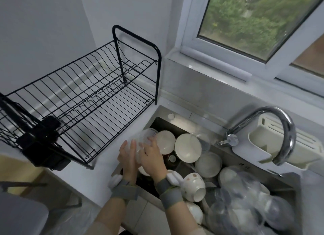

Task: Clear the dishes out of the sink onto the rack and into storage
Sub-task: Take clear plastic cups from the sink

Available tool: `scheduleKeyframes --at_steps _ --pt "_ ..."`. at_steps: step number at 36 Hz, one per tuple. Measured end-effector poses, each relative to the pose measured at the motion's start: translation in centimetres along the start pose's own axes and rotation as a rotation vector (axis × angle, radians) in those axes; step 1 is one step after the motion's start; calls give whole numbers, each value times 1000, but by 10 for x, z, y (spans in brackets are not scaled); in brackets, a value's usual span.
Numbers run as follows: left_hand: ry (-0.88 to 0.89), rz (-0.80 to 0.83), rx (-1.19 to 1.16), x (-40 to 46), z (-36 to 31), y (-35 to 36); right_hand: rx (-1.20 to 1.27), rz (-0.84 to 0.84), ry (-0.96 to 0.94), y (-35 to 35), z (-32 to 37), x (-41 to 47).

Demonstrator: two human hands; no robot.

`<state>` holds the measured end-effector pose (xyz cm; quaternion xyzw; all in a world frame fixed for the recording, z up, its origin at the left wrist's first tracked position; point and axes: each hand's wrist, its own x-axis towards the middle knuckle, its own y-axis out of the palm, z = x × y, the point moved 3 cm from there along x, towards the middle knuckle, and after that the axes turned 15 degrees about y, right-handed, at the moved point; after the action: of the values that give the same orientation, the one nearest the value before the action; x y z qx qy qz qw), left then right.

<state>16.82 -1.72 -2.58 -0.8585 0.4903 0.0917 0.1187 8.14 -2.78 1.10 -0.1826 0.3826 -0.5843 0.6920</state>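
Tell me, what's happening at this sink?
A person is emptying a sink packed with white bowls and plates. Both the left hand and the right hand hold a clear container above the sink's left end, close to the black wire dish rack on the counter. The rack's wire shelves hold no dishes yet. The faucet shows no running water.

walls (43, 24): pale grey | window (254, 21): daylight, greenery | countertop (98, 166): white

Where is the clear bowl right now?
Head view: the clear bowl is held between left hand and right hand, above the sink's left end, beside the rack.
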Motion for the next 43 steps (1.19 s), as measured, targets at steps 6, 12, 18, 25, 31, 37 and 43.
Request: scheduleKeyframes --at_steps 6,12,18,25,31,37,43 --pt "-32 36 -17 -2 2 -1 149 275 190 -5 -4 -2" --pt "-135 -126 -41 4 1 15 128 422 242 -13 -1 2" --pt "-64 -9 49 4 12 2 148 411 246 -11 0 1" --pt "17 20 102 -1 5 7 279 281 215 -15 -18 2" --pt "-8 31 -67 2 6 11 544 -415 307 -57 -50 7" --pt "-102 55 -169 4 14 10 536 -681 877 -89 -121 12" --pt "-101 116 -246 1 13 17 534 -512 804 -94 -151 24"
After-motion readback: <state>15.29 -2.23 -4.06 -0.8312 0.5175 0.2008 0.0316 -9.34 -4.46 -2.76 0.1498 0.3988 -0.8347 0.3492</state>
